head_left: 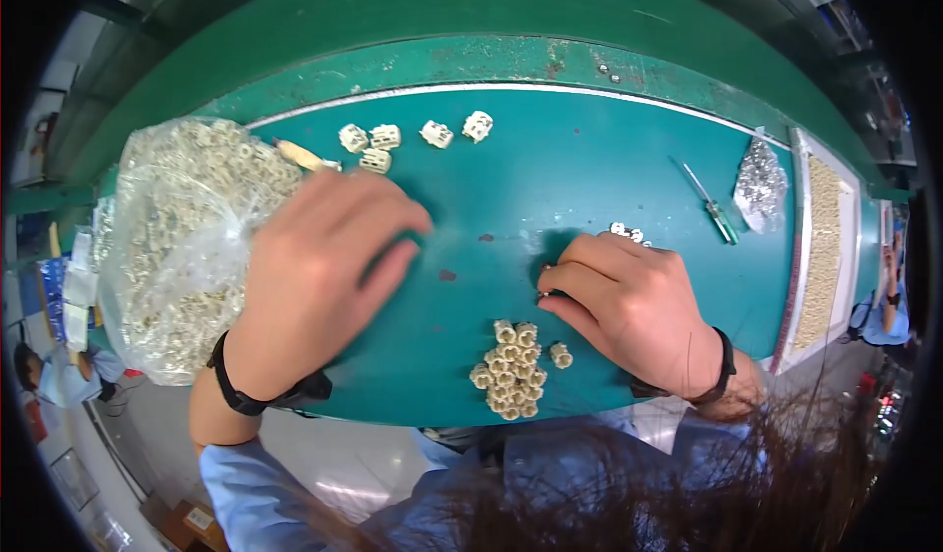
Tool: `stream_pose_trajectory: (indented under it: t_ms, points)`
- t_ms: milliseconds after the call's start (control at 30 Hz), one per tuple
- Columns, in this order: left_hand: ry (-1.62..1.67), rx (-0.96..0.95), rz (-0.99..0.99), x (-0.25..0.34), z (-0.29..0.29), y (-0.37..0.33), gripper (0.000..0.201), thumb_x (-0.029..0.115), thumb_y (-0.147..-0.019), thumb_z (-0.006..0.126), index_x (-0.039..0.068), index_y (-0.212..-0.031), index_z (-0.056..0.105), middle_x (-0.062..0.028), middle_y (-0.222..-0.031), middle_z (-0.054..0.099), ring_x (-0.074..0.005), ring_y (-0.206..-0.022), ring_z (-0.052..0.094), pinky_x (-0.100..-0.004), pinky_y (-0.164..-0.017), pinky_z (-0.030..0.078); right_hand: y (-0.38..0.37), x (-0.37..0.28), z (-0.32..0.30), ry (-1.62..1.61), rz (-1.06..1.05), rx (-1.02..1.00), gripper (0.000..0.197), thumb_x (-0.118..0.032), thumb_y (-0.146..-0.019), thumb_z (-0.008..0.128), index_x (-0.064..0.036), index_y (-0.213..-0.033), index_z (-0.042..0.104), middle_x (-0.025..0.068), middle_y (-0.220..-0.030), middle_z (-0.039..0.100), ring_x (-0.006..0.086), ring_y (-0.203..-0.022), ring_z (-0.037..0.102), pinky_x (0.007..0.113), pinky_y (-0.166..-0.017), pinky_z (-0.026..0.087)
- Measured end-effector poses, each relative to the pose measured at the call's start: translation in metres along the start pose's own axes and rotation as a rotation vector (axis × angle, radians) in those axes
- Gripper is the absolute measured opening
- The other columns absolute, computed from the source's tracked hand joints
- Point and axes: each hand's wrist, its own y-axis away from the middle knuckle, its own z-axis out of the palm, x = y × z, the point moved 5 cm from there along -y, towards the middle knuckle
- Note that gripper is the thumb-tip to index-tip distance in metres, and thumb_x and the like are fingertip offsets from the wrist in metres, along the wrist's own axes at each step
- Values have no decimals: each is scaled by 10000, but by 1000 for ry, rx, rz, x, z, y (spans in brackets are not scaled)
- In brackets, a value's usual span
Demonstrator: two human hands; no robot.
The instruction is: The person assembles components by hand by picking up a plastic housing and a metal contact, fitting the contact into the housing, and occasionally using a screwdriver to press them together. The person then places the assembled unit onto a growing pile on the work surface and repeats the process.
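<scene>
My left hand (pixel 329 267) hovers over the left part of the green table, thumb and fingers apart, with nothing visible between them. Just beyond it lie several cream plastic housings (pixel 375 160). My right hand (pixel 634 292) is pinched at the fingertips over the table's right middle; a tiny dark bit shows there, too small to name. Small shiny pieces (pixel 629 232) peek out behind its knuckles. Between the hands, nearer me, stands a tight cluster of cream ring-shaped plastic parts (pixel 509 373). One single part (pixel 561 356) sits apart to its right.
A large clear bag of cream parts (pixel 182 257) fills the left side, with a wooden-handled tool (pixel 300 154) against it. At right lie a green-handled screwdriver (pixel 722 220), a small bag of metal pieces (pixel 761 189) and a white-framed tray of small beige parts (pixel 817 257).
</scene>
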Motion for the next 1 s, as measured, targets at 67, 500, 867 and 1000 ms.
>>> stream_pose_trajectory:
  t_ms: [67, 500, 867, 1000]
  points:
    - [-95, -37, -83, -9, -14, 0, 358, 69, -829, 933, 90, -1166, 815, -79, -1138, 768, -337, -1054, 723, -452, -902, 604, 1, 0, 0, 36, 5, -34, 189, -165, -861, 933, -145, -1010, 819, 15, -966, 710, 247, -847, 737, 408, -691, 597]
    - [-275, -106, -201, -21, -12, 2, 328, 47, -838, 917, 74, -1146, 807, -84, -1142, 770, -336, -1050, 730, -444, -911, 600, 2, 7, 1, 14, -85, -30, 219, -172, -853, 927, -148, -1039, 814, 7, -984, 702, 236, -854, 733, 396, -673, 593]
    - [156, -152, 80, 27, 31, 12, 345, 11, -846, 914, 85, -1175, 844, -43, -1076, 763, -283, -946, 701, -399, -835, 614, 3, 4, 5, 3, -92, -60, 221, -178, -854, 925, -146, -1040, 809, 12, -968, 696, 243, -871, 742, 396, -693, 614]
    - [220, -148, 100, 28, 47, 16, 384, 14, -838, 927, 99, -1206, 853, -34, -1063, 759, -265, -926, 686, -382, -811, 602, 1, 4, 3, -32, -84, -30, 219, -177, -856, 923, -144, -1042, 812, 16, -961, 687, 245, -868, 741, 397, -693, 612]
